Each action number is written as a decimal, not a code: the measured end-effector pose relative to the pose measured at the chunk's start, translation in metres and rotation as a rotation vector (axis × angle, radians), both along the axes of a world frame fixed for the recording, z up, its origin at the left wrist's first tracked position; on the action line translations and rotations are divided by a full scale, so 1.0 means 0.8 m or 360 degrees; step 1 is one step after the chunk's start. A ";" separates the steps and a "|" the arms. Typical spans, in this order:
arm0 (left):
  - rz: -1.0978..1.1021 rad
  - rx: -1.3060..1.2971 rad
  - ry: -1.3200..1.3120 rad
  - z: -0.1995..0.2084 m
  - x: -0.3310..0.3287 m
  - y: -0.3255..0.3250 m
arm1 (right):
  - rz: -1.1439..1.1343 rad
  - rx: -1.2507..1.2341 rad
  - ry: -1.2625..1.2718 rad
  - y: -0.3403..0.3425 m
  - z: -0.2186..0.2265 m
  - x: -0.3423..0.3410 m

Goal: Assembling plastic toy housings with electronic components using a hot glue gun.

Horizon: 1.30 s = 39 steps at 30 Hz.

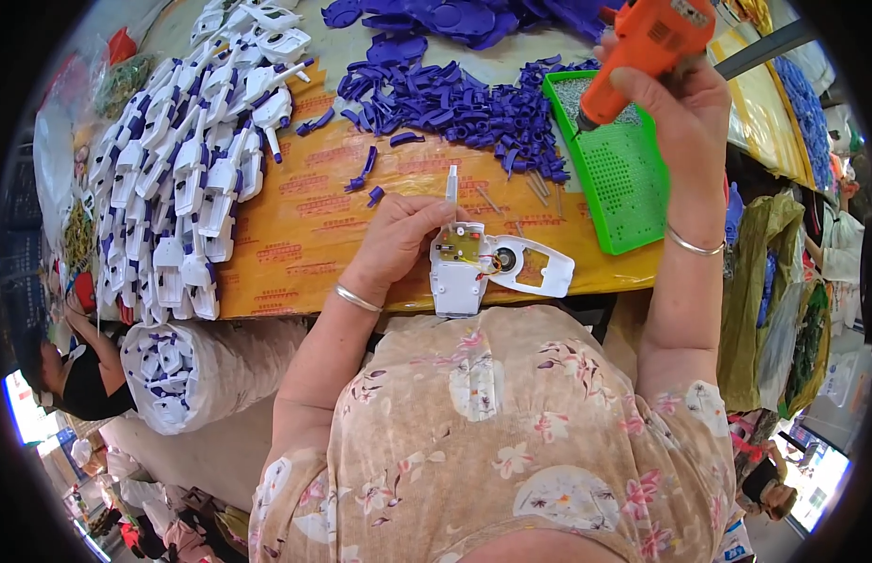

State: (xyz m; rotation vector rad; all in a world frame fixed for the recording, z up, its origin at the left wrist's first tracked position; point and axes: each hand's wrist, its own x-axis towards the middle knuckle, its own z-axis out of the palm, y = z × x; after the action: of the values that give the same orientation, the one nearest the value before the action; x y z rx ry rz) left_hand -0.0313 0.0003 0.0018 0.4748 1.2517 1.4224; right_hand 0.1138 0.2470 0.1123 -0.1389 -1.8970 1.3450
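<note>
My left hand (407,230) is closed on a white plastic toy housing (456,286) at the table's near edge. The housing lies opened up, with a small circuit board (462,244) in it. Thin wires run from the board to a white cover piece (552,274) with a round dark part, perhaps a speaker. Up at the right, my right hand (684,98) grips an orange electric screwdriver (647,47). Its bit points down over the left edge of a green tray (616,247), which holds many tiny metal pieces that look like screws.
Many white and purple toy assemblies (187,169) are heaped at the left. Purple plastic parts (454,103) cover the far middle, with thin metal rods (539,183) nearby. A white sack (220,371) of similar pieces stands below left; another person (84,366) is beside it.
</note>
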 end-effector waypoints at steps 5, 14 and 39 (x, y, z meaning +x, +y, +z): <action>-0.0061 -0.0015 0.0129 0.005 -0.001 0.002 | 0.0305 -0.0285 0.0066 -0.016 0.019 0.010; 0.0028 -0.0033 0.0412 -0.002 -0.003 -0.001 | 0.0401 -0.0444 0.0040 -0.015 0.020 0.054; 0.0259 0.0051 0.0084 -0.008 0.006 0.000 | -0.0797 -0.0310 0.0240 0.028 -0.061 0.064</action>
State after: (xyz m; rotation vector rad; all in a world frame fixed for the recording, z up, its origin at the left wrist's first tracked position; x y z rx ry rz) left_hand -0.0266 0.0003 -0.0045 0.4426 1.3362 1.5777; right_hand 0.1653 0.2698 0.0631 -0.5561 -1.4733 1.1502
